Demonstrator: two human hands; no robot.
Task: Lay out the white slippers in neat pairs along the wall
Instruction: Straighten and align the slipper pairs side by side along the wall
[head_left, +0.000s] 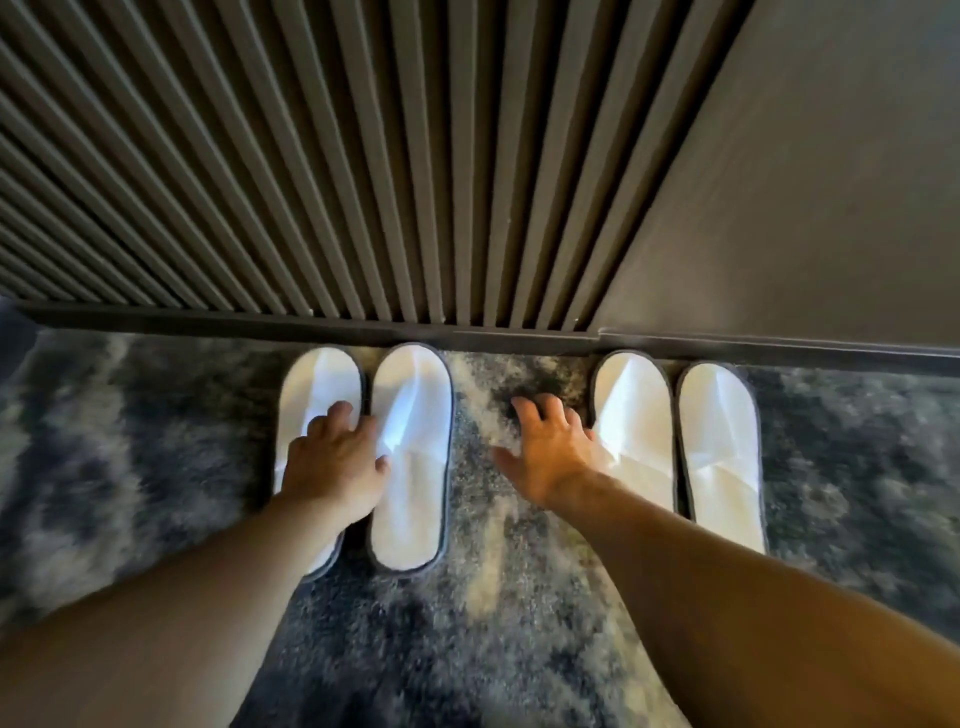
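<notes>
Two pairs of white slippers with dark soles lie on the carpet, toes against the skirting board. In the left pair, one slipper (317, 395) lies beside another (413, 457). The right pair is one slipper (636, 431) next to another (719, 447). My left hand (335, 462) rests flat over the left pair's left slipper, fingers spread, touching the edge of its neighbour. My right hand (553, 452) hovers over the carpet between the pairs, fingers apart, its little-finger side overlapping the right pair's left slipper. Neither hand holds anything.
A ribbed dark panel wall (311, 182) rises behind the slippers, with a smooth dark wall (805, 208) to the right and a skirting board (519, 340) along the bottom. The floor is shaggy grey-and-cream mottled carpet (156, 467).
</notes>
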